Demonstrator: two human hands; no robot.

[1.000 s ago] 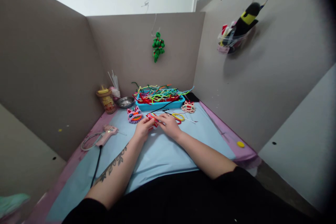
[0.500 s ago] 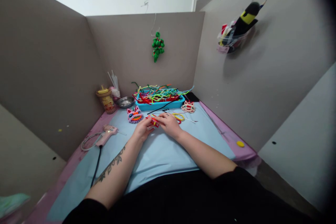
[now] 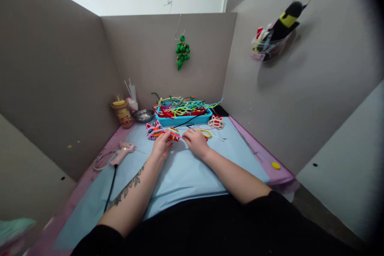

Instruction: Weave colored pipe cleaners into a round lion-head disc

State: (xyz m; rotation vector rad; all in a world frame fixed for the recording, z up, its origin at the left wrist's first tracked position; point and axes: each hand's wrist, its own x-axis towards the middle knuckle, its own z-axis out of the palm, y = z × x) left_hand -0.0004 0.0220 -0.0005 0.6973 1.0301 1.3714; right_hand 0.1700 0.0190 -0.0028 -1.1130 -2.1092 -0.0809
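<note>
Two bare hands meet above a pale blue cloth [image 3: 192,172]. The left hand [image 3: 162,146] has its thumb and fingers closed on a small, fuzzy piece banded in red, yellow and orange [image 3: 173,133], which sits between the two hands. The right hand [image 3: 196,142] has its thumb and fingertips pinched together on a thin pink strand [image 3: 181,137] at the piece's right edge; its other fingers curl inward. Directly beyond the fingers stands a bright blue, rectangular plastic tray [image 3: 177,121], heaped past its rim with fuzzy stems [image 3: 186,108] in red, green, yellow, orange and light blue. Left of the tray, beyond the left fingers, is a shallow round metal bowl [image 3: 144,120]; its contents are too small to identify. Farther left are a brown-and-yellow printed cup with a yellow top [image 3: 123,114] and a pink-and-white holder [image 3: 133,105] with slim white sticks [image 3: 132,91] rising from it. High to the right of the fingers, a clear plastic container [image 3: 277,49] hangs at the grey partition, holding a black-and-yellow object [image 3: 286,21] and red and white items. A purple fuzzy animal head [image 3: 153,131] lies just beyond the left fingers; yellow loop handles [image 3: 206,133] lie beside the right ones.
</note>
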